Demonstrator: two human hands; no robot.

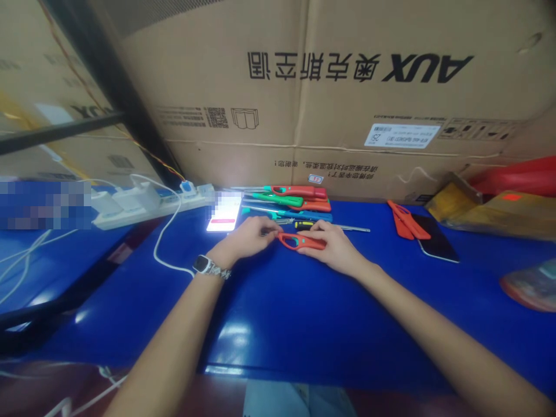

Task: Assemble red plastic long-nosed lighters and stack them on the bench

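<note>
An orange utility lighter handle [290, 240] with a green trigger is between my two hands, low over the blue table. My right hand [332, 246] is closed round its rear end. My left hand [249, 237], with a watch on the wrist, is closed at its front tip; what lies right inside those fingertips is partly hidden. Just behind the hands lies a screwdriver [304, 225] with a yellow and black handle. Farther back, several utility lighters lie in a stack, among them a red one [299, 191], a green one [282, 200] and a blue one [315, 216].
A lit phone [225, 213] lies left of the lighters, near a white power strip [152, 211] with cables. At right, orange handle pieces [406, 222] rest against a dark phone [438, 246]. A big cardboard box [339, 116] stands behind the blue table [304, 324].
</note>
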